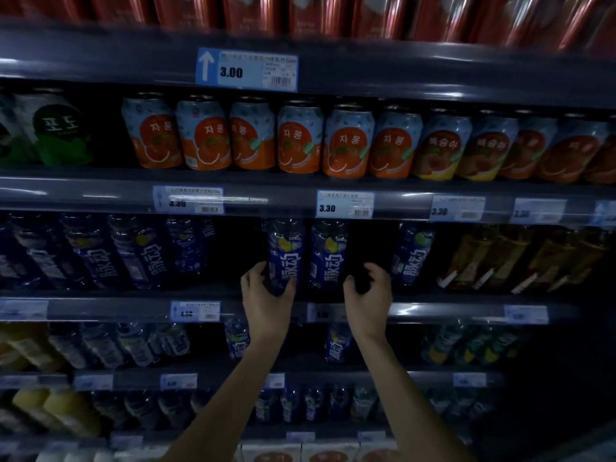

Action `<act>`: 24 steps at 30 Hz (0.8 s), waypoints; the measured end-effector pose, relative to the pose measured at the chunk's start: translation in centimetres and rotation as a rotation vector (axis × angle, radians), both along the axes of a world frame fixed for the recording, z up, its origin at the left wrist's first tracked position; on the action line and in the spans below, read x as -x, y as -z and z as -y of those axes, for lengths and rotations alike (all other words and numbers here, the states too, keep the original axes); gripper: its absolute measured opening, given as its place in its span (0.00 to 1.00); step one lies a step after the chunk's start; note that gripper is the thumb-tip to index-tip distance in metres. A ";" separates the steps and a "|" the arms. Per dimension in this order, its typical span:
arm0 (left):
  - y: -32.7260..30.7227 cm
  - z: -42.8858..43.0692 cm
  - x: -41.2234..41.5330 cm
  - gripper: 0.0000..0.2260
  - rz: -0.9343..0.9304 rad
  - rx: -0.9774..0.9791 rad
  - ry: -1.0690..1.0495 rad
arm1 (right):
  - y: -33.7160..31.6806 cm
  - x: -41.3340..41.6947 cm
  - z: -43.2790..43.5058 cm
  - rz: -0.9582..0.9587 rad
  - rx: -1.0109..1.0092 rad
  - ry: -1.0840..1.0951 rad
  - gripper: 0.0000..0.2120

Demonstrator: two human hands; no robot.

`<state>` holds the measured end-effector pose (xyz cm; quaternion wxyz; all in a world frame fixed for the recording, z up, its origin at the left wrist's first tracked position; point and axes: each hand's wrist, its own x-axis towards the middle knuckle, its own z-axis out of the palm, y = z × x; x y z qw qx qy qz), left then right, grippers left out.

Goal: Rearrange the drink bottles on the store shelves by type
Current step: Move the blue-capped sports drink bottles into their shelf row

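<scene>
Our forearms (233, 395) reach up from the bottom edge toward a dim shelf (100, 310) of drinks. Far left of the left grip, a row of blue bottles (133, 251) leans along that shelf, with a dark gap between the row and our fingers. Our left grip (266, 290) is curled round the lower part of an upright blue bottle (285, 251), thumb on its right side. Between the two grips, just beside the held one, a second blue bottle (328, 253) stands on the shelf. Our right grip (368, 288) has its fingers curled in front of a dark gap; we cannot tell whether it holds anything. Just right of it stands a third blue bottle (411, 255), and further right a group of brown bottles (500, 258). Above both grips runs a line of orange cans (253, 138), with a price tag (345, 204) on the rail between.
</scene>
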<state>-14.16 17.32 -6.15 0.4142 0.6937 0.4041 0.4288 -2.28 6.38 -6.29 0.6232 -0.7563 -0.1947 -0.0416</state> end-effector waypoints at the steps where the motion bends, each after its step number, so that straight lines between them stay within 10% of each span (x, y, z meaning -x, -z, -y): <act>1: 0.2 0.6 0.0 0.24 0.005 0.002 -0.003 | -0.1 -0.6 0.5 0.018 0.000 0.030 0.19; 17: 3.0 10.1 -4.7 0.21 -0.177 -0.090 0.158 | -1.0 -6.7 6.0 0.104 -0.033 0.118 0.23; 24: 2.8 11.2 -7.3 0.24 -0.458 -0.479 0.256 | -1.3 -8.8 6.1 0.086 -0.028 0.084 0.30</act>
